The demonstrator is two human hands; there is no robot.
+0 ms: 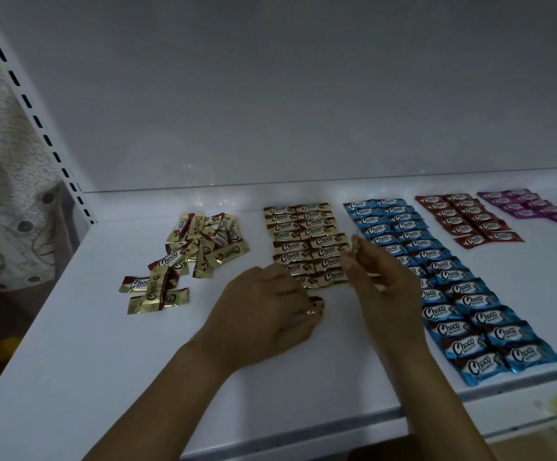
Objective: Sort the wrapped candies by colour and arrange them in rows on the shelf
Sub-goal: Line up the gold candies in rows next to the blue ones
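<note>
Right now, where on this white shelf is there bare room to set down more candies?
The widest bare patch of white shelf lies front-left, before the loose pile of gold-wrapped candies. Another lies right of the blue-wrapped rows, in front of the red-wrapped rows. Crowded: the gold-wrapped rows, where the left hand and right hand work.

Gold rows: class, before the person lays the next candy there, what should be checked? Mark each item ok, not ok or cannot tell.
1. Left hand holds a gold candy at its fingers: ok.
2. Right hand pinches a second gold candy: ok.
3. Their colour matches the gold rows: ok.
4. Free spot at the rows' near end: cannot tell, the hands cover it.
5. Loose gold pile sorted: not ok, it lies jumbled on the shelf.
6. Blue rows unmixed: ok.
</note>
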